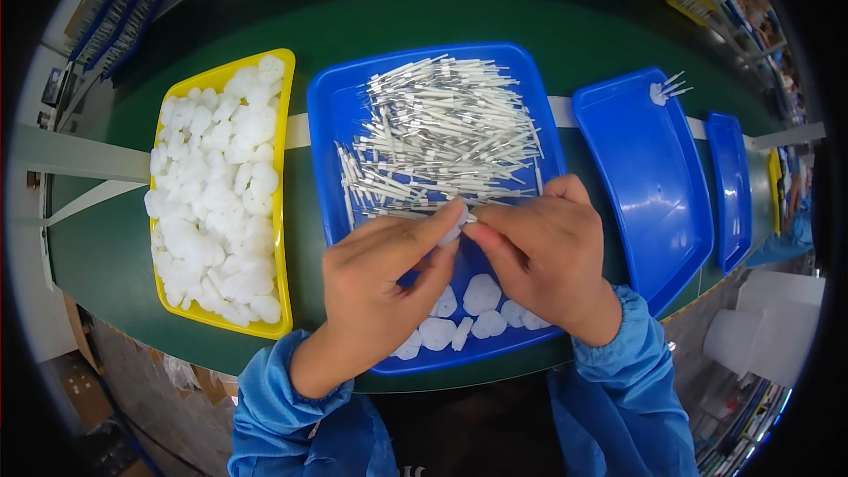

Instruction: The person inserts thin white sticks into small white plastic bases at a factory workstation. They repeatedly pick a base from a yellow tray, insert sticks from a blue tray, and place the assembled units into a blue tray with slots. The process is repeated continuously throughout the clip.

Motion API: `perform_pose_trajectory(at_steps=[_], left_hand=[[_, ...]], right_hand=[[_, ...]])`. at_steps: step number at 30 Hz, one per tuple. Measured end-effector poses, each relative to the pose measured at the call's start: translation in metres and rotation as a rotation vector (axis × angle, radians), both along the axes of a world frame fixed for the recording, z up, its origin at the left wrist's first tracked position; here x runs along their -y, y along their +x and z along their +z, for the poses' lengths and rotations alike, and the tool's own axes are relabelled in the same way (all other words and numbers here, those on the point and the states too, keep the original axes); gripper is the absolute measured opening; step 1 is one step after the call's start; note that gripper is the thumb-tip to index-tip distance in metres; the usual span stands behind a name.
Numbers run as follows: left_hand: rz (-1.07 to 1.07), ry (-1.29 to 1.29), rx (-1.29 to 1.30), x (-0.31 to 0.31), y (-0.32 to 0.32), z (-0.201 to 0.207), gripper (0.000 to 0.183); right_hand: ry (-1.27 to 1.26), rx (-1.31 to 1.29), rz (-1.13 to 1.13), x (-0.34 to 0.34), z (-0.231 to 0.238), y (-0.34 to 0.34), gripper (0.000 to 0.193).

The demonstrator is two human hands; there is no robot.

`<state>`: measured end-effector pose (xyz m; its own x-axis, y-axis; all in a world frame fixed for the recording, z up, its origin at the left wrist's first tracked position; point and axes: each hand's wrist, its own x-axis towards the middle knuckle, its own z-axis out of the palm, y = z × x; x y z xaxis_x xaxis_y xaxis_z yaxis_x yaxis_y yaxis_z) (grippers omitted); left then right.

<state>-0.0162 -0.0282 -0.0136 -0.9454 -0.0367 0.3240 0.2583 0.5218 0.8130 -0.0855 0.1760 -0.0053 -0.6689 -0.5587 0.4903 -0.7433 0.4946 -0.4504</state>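
Over the middle blue tray [322,168], my left hand [380,278] pinches a small white plastic disc [455,228] between thumb and fingers. My right hand [552,252] meets it there, its thumb and forefinger closed on the end of a thin white stick [471,218] against the disc; most of the stick is hidden by the fingers. Beyond my hands, a heap of thin white sticks with silvery parts [450,128] fills the tray's far part. Several loose white discs [481,294] lie at the tray's near edge, below my hands.
At left, a yellow tray [284,177] is piled with white discs [216,199]. The blue tray [654,185] at right holds one disc with several sticks in it [669,91] at its far corner. A narrower blue tray [731,194] stands farther right on the green table [106,238].
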Motion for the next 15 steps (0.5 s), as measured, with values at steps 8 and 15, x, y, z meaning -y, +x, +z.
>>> perform_pose_trajectory(at_steps=[8, 15], left_hand=[[-0.062, 0.341, 0.145, 0.001, -0.005, -0.007, 0.051], [-0.085, 0.295, 0.056, 0.008, -0.007, -0.007, 0.052]], right_hand=[[-0.012, 0.047, -0.012, -0.005, -0.001, 0.004, 0.015], [-0.040, -0.087, 0.066, -0.013, 0.002, 0.000, 0.046]])
